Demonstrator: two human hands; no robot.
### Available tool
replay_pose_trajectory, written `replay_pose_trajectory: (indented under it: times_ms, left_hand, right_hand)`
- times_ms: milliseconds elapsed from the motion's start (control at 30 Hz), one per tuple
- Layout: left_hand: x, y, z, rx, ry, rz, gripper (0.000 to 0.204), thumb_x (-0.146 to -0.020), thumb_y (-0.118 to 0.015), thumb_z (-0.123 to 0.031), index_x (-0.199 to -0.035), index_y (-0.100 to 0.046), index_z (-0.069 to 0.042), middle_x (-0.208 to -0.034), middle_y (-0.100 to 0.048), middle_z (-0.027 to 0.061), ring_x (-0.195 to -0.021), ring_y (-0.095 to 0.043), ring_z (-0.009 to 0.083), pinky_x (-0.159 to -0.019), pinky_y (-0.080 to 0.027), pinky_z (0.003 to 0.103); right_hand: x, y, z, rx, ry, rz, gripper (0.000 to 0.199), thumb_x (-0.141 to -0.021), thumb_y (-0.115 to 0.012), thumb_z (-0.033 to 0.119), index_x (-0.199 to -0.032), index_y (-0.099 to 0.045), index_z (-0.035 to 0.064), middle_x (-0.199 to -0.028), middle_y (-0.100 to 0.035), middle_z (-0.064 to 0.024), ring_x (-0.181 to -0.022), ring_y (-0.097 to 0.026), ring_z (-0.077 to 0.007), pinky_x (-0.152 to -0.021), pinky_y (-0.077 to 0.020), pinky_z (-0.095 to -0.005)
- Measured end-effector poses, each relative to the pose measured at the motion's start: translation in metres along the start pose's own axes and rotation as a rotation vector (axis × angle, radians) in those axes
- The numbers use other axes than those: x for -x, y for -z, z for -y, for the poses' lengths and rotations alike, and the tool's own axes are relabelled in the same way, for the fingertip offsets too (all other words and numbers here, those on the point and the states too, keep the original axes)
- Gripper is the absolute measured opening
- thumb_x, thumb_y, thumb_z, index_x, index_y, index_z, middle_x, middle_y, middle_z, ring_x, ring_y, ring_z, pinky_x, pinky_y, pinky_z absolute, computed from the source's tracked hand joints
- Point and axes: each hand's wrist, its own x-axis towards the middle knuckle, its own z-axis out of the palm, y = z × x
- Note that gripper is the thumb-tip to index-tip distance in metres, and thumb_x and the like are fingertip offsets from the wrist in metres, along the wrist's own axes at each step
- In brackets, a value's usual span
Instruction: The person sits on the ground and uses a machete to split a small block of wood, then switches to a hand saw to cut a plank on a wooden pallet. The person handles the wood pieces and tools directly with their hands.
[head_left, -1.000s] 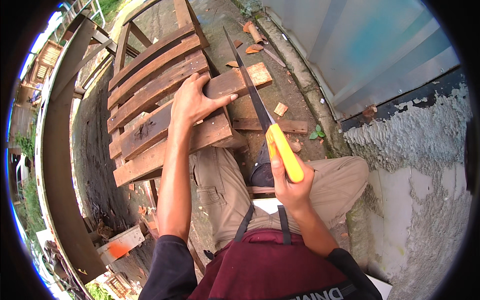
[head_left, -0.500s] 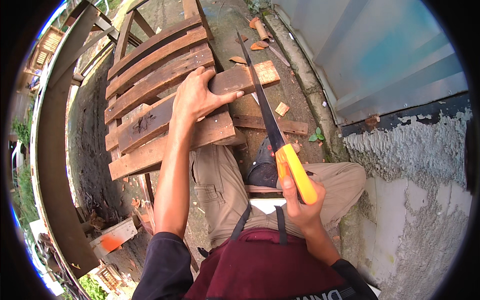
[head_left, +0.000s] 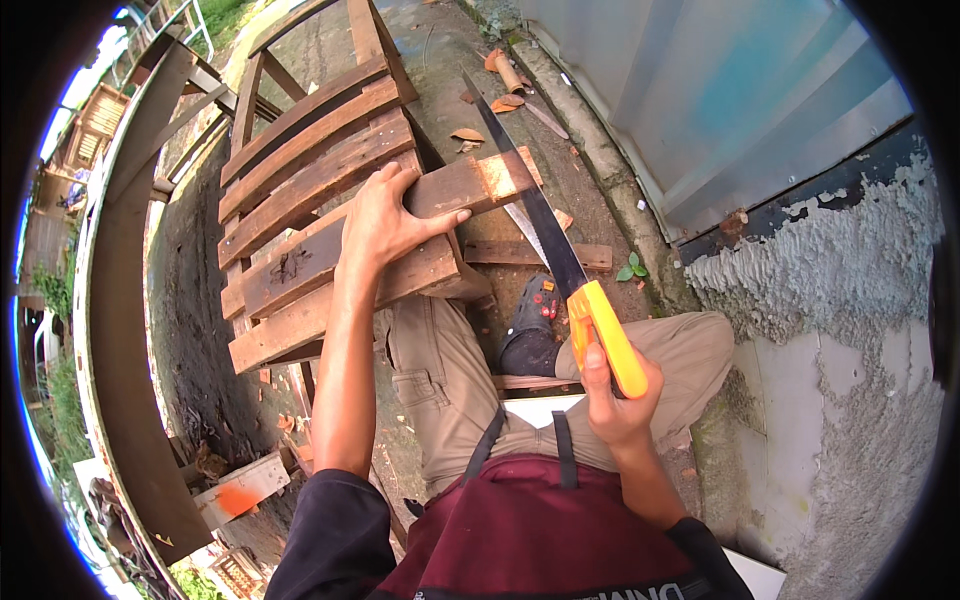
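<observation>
- the left hand (head_left: pixel 385 225) was laid flat on a wooden plank (head_left: pixel 400 215), fingers spread open and pressing down, the thumb stretched out along the plank toward its cut end
- the plank was set across the top of a slatted wooden pallet (head_left: pixel 300 190), its pale sawn end sticking out past the pallet's right edge
- a hand saw (head_left: pixel 560 250) was gripped in the right hand (head_left: pixel 615 400), fingers closed tight around its yellow handle (head_left: pixel 605 335)
- the dark saw blade (head_left: pixel 515 165) was run up and away from the handle, crossing the plank close to its protruding end, with the tip pointing toward the far ground
- a dark shoe (head_left: pixel 530 325) was seen on the ground just beside the handle, below the plank
- khaki trousers (head_left: pixel 450 390) and a maroon apron (head_left: pixel 530 540) were worn by the person
- wood offcuts (head_left: pixel 540 255) were scattered on the concrete ground near the blade
- a corrugated metal wall (head_left: pixel 720 110) was stood to the right, above rough grey plaster
</observation>
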Motion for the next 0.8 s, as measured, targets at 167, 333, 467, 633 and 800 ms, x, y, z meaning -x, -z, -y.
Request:
replay_pose_trajectory:
  times_ms: [167,333,467,633,800]
  left_hand:
    - [-0.001,0.001,0.003,0.016,0.001,0.042,0.083,-0.062,-0.086,-0.056,-0.111,-0.07,0.008,-0.108,-0.065,0.0215,-0.108,-0.064,0.0351,-0.094,-0.051,0.043]
    - [0.0,-0.005,0.003,0.015,-0.097,-0.099,0.08,-0.062,-0.086,-0.056,-0.107,-0.071,0.008,-0.095,-0.062,0.0175,-0.098,-0.065,0.0336,-0.087,-0.052,0.044]
    - [-0.004,0.002,-0.001,0.041,-0.008,0.014,0.081,-0.062,-0.085,-0.056,-0.11,-0.071,0.007,-0.1,-0.065,0.0197,-0.099,-0.067,0.0357,-0.089,-0.053,0.044]
    - [0.006,-0.008,0.011,0.013,-0.007,-0.031,0.088,-0.06,-0.086,-0.06,-0.117,-0.071,0.005,-0.12,-0.064,0.0247,-0.116,-0.062,0.0373,-0.1,-0.05,0.045]
    - [0.003,0.001,0.004,0.064,0.026,0.044,0.091,-0.06,-0.085,-0.063,-0.121,-0.07,0.003,-0.139,-0.054,0.0331,-0.131,-0.054,0.0414,-0.111,-0.044,0.046]
  right_hand:
    - [-0.001,-0.025,0.017,0.004,-0.008,0.012,0.02,-0.096,-0.071,0.015,-0.089,-0.067,-0.0028,-0.062,-0.058,-0.0043,-0.055,-0.052,-0.0082,-0.051,-0.0408,-0.0281]
    - [-0.032,-0.049,0.023,-0.005,0.003,0.038,0.025,-0.098,-0.07,0.018,-0.084,-0.063,-0.0017,-0.059,-0.054,-0.004,-0.052,-0.047,-0.0071,-0.048,-0.0373,-0.0294]
    - [-0.043,-0.057,0.034,0.041,0.029,0.084,0.022,-0.097,-0.069,0.015,-0.084,-0.062,-0.0015,-0.058,-0.054,-0.0052,-0.05,-0.045,-0.0076,-0.046,-0.0362,-0.0308]
    - [0.021,-0.013,0.061,0.198,-0.079,0.182,0.012,-0.094,-0.068,0.007,-0.089,-0.065,-0.0028,-0.064,-0.062,-0.0083,-0.056,-0.063,-0.013,-0.051,-0.0458,-0.03]
    - [0.006,-0.03,0.072,0.134,-0.064,0.083,0.013,-0.094,-0.068,0.007,-0.09,-0.066,-0.0054,-0.067,-0.063,-0.0071,-0.06,-0.061,-0.0089,-0.054,-0.0466,-0.0283]
